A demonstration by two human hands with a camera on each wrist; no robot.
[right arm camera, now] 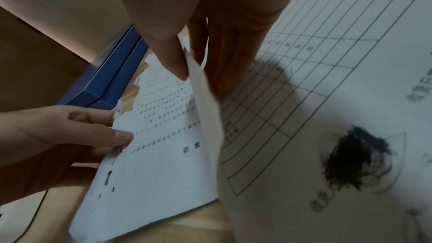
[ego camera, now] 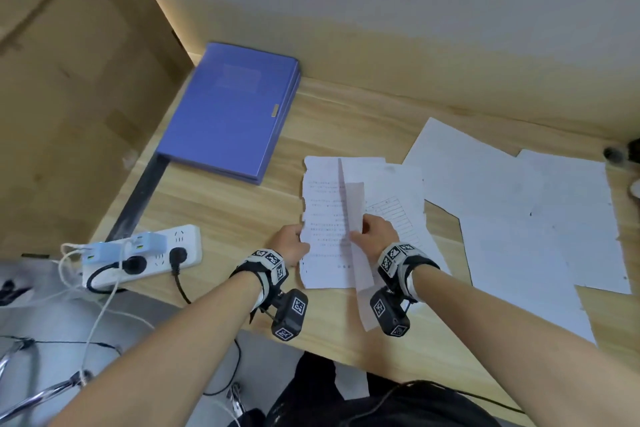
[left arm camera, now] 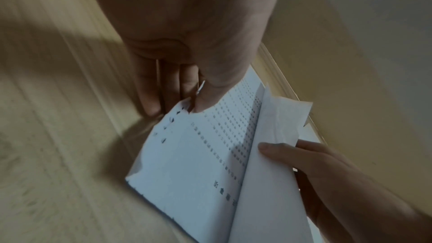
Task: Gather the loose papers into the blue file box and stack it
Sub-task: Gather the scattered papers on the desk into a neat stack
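1. The left hand [ego camera: 290, 244] pinches the ragged left edge of a printed sheet [ego camera: 325, 222], thumb on top and fingers curled beneath, a grip closed on the paper
2. The right hand [ego camera: 375, 230] has its grip closed on a second sheet [ego camera: 356, 215], raised on edge along the printed sheet's right side, thumb in front and fingers behind
3. Under both lies a ruled form [ego camera: 398, 215], flat on the worktop [ego camera: 242, 218]
4. More loose papers [ego camera: 519, 218] spread to the right, overlapping, well apart from the box
5. The blue file box [ego camera: 230, 111] lies closed and flat at the worktop's far left, against the wall, near the printed sheet's top corner
6. A white power strip [ego camera: 152, 253] with plugs sits at the near left edge
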